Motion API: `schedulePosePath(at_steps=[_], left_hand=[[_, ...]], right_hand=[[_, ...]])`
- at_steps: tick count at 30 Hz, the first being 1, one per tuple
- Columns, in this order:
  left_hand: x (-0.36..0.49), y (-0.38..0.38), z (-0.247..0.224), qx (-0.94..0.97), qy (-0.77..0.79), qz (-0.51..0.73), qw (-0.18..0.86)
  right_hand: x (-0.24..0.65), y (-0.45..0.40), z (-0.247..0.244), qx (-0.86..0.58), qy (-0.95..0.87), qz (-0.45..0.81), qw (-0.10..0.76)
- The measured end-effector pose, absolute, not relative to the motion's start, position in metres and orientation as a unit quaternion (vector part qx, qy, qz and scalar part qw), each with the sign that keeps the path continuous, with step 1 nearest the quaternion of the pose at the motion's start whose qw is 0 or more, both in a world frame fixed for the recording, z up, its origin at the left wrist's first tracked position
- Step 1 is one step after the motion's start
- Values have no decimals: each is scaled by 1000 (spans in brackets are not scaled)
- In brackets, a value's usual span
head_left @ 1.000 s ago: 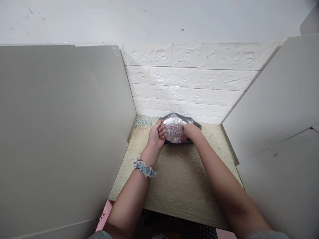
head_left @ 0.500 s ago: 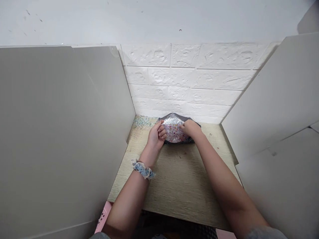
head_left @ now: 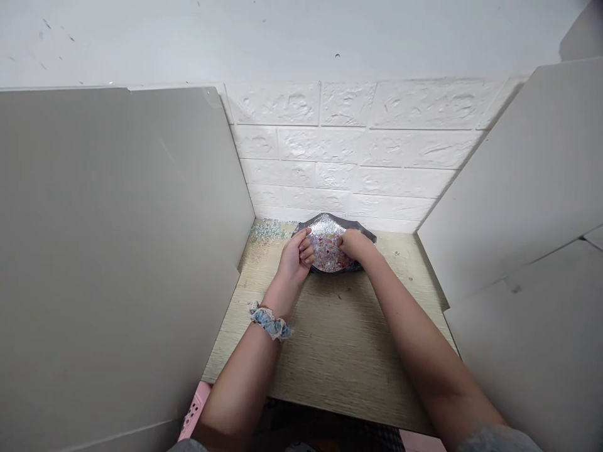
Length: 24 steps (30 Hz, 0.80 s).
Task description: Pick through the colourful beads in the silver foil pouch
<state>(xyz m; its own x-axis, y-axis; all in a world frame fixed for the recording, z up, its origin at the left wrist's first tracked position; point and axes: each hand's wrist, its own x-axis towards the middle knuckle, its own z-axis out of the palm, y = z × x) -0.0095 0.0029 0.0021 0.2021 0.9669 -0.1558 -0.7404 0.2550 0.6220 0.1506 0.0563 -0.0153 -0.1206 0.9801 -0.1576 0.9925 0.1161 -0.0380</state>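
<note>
A dark grey bag (head_left: 325, 221) with a silvery lining lies wide open at the back of the table, against the wall. Small sparkling pieces (head_left: 326, 254), pinkish and multicoloured like beads or sequins, fill it. At the bag's left edge my left hand (head_left: 296, 256) is closed, fingers curled and thumb against the forefinger; anything in the pinch is too small to name. My right hand (head_left: 357, 245) reaches over the bag's right side, fingertips pinched together at the sparkling pieces. What it holds, if anything, is hidden.
Pale blue-green bits (head_left: 268, 230) are scattered on the wooden table (head_left: 339, 351) at the back left corner. Grey panels stand at the left (head_left: 117, 251) and right (head_left: 518, 188). A white brick-pattern wall (head_left: 343, 147) closes the back. Something pink (head_left: 194, 411) shows below left.
My right hand has shifted slightly left, further over the sparkling pieces. My left hand keeps its pinch at the bag's left edge.
</note>
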Motion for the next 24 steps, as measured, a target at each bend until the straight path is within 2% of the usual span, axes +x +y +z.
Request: schedulePosePath(at_steps=[11,24], left_hand=[[-9,2,3,222,290,563,741],[-8,2,4,236,296,559,738]], right_hand=[[140,60,-25,640,764,-47,63],[146,63,-29,623,778,-83,10]])
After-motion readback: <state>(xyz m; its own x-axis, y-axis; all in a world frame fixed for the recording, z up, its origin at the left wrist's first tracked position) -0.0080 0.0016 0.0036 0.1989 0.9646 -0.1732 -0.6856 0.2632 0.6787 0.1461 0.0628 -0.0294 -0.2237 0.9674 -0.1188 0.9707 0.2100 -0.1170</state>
